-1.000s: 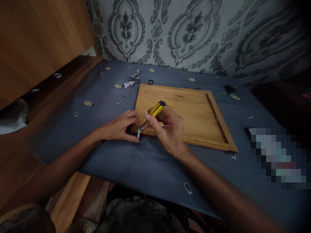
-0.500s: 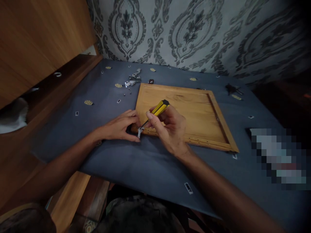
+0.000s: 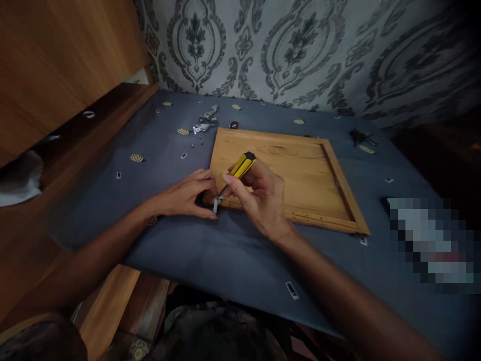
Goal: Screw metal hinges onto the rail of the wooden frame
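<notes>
A framed wooden cabinet door [image 3: 293,165] lies flat on the cloth-covered table. At its near left corner sits a small metal hinge [image 3: 217,203], its arm sticking out past the door's edge. My left hand [image 3: 188,194] is curled around the hinge, with the fingers on the door's corner and the thumb at the hinge arm's end. In my right hand [image 3: 265,198] is a yellow-and-black screwdriver [image 3: 243,164], gripped by the handle and tilted. Its shaft runs down to the hinge; the tip and any screw there are too small to make out.
Several metal hinges [image 3: 206,121] lie in a pile beyond the door, with small screws [image 3: 201,137] close by. A dark object [image 3: 361,136] rests at the back right, and a blurred-out item [image 3: 432,240] at the right. A wooden cabinet [image 3: 71,60] borders the left side.
The screwdriver's handle has shifted slightly left and more upright, along with my right hand. My left hand, the hinge and the door have stayed in place.
</notes>
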`<action>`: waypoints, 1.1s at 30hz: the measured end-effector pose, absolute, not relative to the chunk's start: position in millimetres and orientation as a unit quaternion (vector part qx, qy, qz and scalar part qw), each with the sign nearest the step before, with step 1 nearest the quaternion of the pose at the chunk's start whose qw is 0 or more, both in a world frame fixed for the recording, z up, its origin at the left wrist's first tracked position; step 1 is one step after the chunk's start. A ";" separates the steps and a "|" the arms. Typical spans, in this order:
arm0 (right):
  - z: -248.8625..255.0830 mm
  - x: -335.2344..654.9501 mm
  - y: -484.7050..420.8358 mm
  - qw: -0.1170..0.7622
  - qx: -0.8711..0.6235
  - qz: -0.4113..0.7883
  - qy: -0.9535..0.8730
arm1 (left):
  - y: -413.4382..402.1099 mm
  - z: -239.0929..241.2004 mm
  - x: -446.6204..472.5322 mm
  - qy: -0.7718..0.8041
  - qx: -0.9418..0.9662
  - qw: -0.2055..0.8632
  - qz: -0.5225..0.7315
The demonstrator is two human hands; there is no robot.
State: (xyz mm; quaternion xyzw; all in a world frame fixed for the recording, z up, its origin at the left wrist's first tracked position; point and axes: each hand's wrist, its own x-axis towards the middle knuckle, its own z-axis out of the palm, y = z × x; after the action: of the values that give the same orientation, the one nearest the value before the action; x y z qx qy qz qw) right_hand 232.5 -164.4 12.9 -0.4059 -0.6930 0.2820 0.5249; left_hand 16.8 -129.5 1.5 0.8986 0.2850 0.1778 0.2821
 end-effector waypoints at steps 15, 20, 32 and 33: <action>24.0 234.6 -174.4 0.584 -0.372 0.316 -0.648 | -129.4 1.7 16.0 0.295 0.895 0.292 0.163; 21.9 236.2 -174.9 0.554 -0.386 0.317 -0.666 | -129.4 0.7 15.7 0.295 0.898 0.281 0.164; 14.6 234.3 -173.4 0.549 -0.377 0.332 -0.669 | -130.0 1.1 15.5 0.302 0.895 0.284 0.165; 14.6 234.4 -173.2 0.547 -0.380 0.330 -0.669 | -130.2 1.3 15.9 0.302 0.894 0.285 0.166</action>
State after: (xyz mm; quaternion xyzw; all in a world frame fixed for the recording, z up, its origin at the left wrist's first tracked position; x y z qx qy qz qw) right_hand 234.4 -173.2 14.6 -0.3802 -0.6690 0.3301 0.5467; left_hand 15.9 -130.2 1.3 0.8944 0.3022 0.1656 0.2850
